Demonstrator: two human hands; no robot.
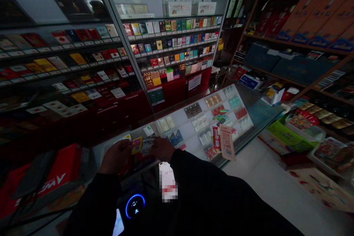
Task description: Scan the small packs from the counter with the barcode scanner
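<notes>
Over the near left part of the glass counter (190,134), my two hands are close together. My left hand (117,155) has its fingers curled at the edge of a small yellow packet (136,145). My right hand (163,150) pinches a greyish packet (146,145) with dark print, right beside the yellow one. Dim light hides the fingertips in part. A small white and green card or pack (148,130) lies just beyond the packets. To the right on the glass rest a red snack packet (216,138), a pinkish snack packet (227,142) and some small green packets (219,117).
Close to me are a lit phone (167,182) and a round device with a blue glowing ring (135,207). A red box (65,171) stands at left. Cigarette shelves (171,40) line the back. Boxes and trays of goods (304,129) fill the right side.
</notes>
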